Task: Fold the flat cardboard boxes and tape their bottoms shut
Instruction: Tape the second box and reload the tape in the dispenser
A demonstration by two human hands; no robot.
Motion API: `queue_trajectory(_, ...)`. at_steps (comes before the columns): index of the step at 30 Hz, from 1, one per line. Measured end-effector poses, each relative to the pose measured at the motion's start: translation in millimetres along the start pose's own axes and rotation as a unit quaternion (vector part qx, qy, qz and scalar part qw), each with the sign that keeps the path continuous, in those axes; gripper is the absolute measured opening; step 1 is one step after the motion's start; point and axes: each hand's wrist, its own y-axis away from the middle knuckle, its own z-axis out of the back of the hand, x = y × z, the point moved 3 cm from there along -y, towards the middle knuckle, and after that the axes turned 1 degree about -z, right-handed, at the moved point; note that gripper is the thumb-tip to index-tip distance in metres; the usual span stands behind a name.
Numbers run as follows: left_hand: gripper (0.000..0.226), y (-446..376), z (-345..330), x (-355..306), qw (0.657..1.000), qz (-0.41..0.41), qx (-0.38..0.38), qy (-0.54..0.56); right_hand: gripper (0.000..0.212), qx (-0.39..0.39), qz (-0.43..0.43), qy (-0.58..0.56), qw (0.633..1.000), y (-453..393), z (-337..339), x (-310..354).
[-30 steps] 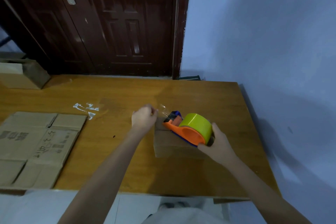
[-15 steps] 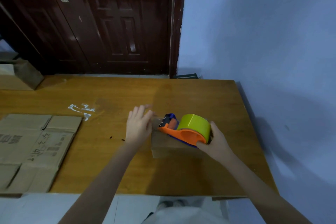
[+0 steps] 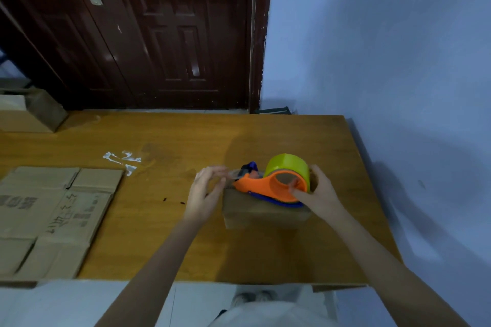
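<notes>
1. Dark wooden door (image 3: pixel 148 34) and a pale blue wall (image 3: pixel 385 48) stood behind a brown wooden table (image 3: pixel 186 138), beyond both hands.
2. Far to the left of the left hand, an assembled cardboard box (image 3: pixel 32 111) sat at the table's back edge, partly out of view.
3. Nearer, also well left of the left hand, flat cardboard boxes (image 3: pixel 53 215) lay stacked with printed marks on top, their long side running toward the person.
4. Scraps of clear tape (image 3: pixel 122 160) were stuck to the table between that stack and the left hand.
5. The left hand (image 3: pixel 206 194) was blurred; its fingers were loosely extended at the left end of the folded box, by a strip of clear tape at the dispenser's nose. Whether it pinched the strip could not be told.
6. The folded box (image 3: pixel 263 214), small and plain brown, sat on the table between and under both hands, its long axis running left to right.
7. An orange and blue tape dispenser (image 3: pixel 265 188) with a yellow-green roll rested on top of the box, its cutter end pointing left toward the left hand.
8. The right hand (image 3: pixel 318 194) gripped the dispenser at the roll, thumb in the core opening and fingers curled behind it.
</notes>
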Motion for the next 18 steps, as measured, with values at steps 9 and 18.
queue_trajectory(9,0.036,-4.8,2.6,0.2,0.960,0.087,0.022,0.264,0.038,0.032,0.038,-0.044,0.998,-1.0,8.9,7.0)
queue_trajectory(18,0.050,6.0,-24.0,-8.0,0.996,-0.033,0.013,-0.078,0.024,0.002,0.008,-0.109,0.994,-10.2,8.8,6.4)
